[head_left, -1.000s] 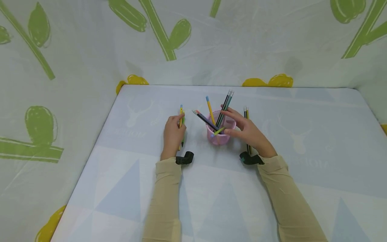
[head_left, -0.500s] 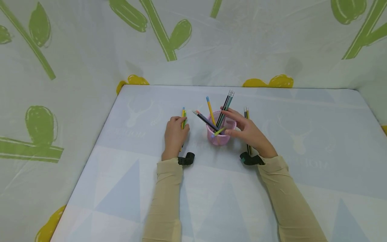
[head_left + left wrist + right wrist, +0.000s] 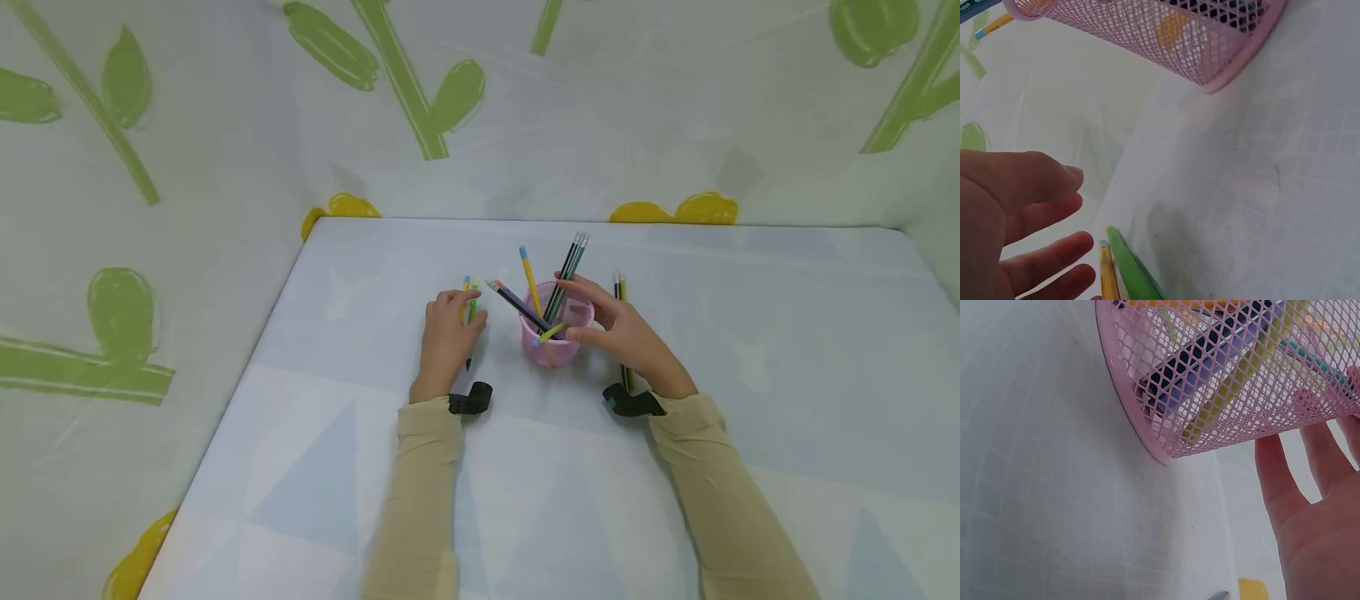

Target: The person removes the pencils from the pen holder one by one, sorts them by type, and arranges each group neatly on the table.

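Observation:
A pink mesh pencil cup (image 3: 546,353) stands on the table, with several pencils leaning out of it. My right hand (image 3: 628,333) holds the cup from the right, thumb at the front of the rim and fingers round the far side; in the right wrist view, fingers (image 3: 1277,475) lie against the mesh. To the left of the cup, my left hand (image 3: 445,340) is over a green pencil (image 3: 1130,265) and a yellow pencil (image 3: 1108,269) lying side by side. Its fingertips are at the pencils with the thumb apart, not clasping them.
Two pencils (image 3: 622,288), one dark and one yellowish, lie to the right of the cup, partly under the right hand. The table (image 3: 540,475) has a pale cover with blue triangles. A leaf-patterned wall (image 3: 570,125) rises behind its far edge.
My left hand has shifted slightly right, and the green and yellow pencils have slid a little toward the cup. The right hand stays at the cup. The head view has tilted slightly.

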Available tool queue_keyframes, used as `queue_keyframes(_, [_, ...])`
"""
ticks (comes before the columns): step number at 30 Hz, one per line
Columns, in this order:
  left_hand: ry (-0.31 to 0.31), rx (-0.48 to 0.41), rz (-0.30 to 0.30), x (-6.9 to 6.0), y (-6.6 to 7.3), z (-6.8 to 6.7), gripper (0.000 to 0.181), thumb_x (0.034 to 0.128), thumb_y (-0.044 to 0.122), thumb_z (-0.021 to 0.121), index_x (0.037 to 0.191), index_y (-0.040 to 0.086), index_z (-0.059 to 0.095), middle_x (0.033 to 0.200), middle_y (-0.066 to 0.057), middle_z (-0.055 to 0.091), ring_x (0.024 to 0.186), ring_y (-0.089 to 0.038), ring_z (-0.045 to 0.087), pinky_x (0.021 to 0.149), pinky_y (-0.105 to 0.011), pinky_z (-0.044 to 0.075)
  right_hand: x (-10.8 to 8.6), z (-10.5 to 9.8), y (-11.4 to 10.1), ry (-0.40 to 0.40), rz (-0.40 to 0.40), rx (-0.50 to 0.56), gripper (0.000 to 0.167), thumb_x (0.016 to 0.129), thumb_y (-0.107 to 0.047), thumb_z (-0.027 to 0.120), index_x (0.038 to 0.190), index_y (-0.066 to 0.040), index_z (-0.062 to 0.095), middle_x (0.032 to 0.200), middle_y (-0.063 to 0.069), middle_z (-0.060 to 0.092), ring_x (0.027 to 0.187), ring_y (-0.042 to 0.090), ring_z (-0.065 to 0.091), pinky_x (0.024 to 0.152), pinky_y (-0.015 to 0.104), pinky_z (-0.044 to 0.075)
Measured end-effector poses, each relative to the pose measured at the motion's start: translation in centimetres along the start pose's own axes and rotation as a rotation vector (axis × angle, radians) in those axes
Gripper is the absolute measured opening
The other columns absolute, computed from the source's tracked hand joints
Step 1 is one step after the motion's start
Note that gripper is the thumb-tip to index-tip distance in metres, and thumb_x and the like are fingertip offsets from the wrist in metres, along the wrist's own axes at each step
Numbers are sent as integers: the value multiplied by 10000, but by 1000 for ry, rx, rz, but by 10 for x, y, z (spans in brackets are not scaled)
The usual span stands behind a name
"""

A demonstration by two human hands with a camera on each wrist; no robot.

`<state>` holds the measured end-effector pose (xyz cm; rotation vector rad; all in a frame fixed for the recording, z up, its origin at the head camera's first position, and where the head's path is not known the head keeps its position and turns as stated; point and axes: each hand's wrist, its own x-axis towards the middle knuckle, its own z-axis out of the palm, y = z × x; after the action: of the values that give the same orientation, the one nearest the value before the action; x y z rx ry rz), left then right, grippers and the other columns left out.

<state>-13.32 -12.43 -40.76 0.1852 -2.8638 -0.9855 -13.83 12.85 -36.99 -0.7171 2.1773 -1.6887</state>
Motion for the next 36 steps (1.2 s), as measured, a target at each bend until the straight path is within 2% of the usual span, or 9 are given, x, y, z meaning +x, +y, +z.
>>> queue_keyframes(9, [-48,-234,182,-2,5,-6,329,872,354,553,1166,208,567,1161,47,523,1084,-132,463,899,-281,386,1,0,2,8,-50,37,611,822,-17,608,1367,-119,351,1425,-49,294,1310,103,207,1050,408,185])
queue_keyframes(12, [-135,-359,231,-3,9,-7,317,861,326,578,1156,210,560,1180,93,509,1080,-104,477,872,-259,413,2,0,3,16,-63,47,613,814,-3,613,1361,-110,359,1418,-32,310,1303,102,228,1050,387,193])
queue_keyframes(15, [-283,-483,269,-3,14,-6,378,849,260,597,1216,227,514,1220,121,483,1114,-67,454,896,-256,399,3,0,3,23,-69,46,612,812,-9,619,1360,-98,360,1414,-18,319,1301,107,236,1048,388,198])
queue_keyframes(18, [-407,-560,287,-6,23,-8,509,831,200,610,1307,232,432,1249,74,473,1145,-67,423,941,-289,366,2,0,3,24,-63,42,613,814,-22,621,1362,-102,358,1417,-17,316,1306,114,224,1048,400,195])
queue_keyframes(21, [-470,-591,274,-11,31,-14,610,807,186,644,1352,216,370,1235,8,484,1149,-102,424,956,-322,355,2,0,2,24,-56,40,616,816,-23,620,1366,-108,356,1423,-18,305,1313,118,208,1048,407,191])
queue_keyframes(25, [-494,-590,240,-17,40,-20,694,779,171,673,1378,190,324,1248,-24,469,1155,-151,425,958,-339,352,2,1,1,22,-56,47,614,816,-5,613,1365,-107,356,1424,-15,301,1315,115,201,1050,410,183])
queue_keyframes(28, [-505,-553,222,-17,44,-16,746,770,162,666,1400,222,271,1302,-17,419,1165,-179,423,956,-338,358,2,1,1,20,-58,50,607,819,-32,619,1363,-111,360,1425,-28,299,1312,104,206,1050,413,181])
queue_keyframes(32, [-489,-518,237,-14,44,-3,823,750,193,703,1408,280,216,1353,1,364,1172,-182,413,954,-338,360,1,1,1,20,-51,51,608,822,-87,634,1364,-124,361,1425,-49,296,1308,95,211,1048,418,185])
queue_keyframes(36, [-434,-507,260,-11,42,15,888,702,300,751,1396,319,196,1335,36,390,1161,-133,410,953,-356,353,2,1,2,20,-52,64,607,819,-37,621,1363,-119,363,1425,-44,296,1307,102,219,1048,415,187])
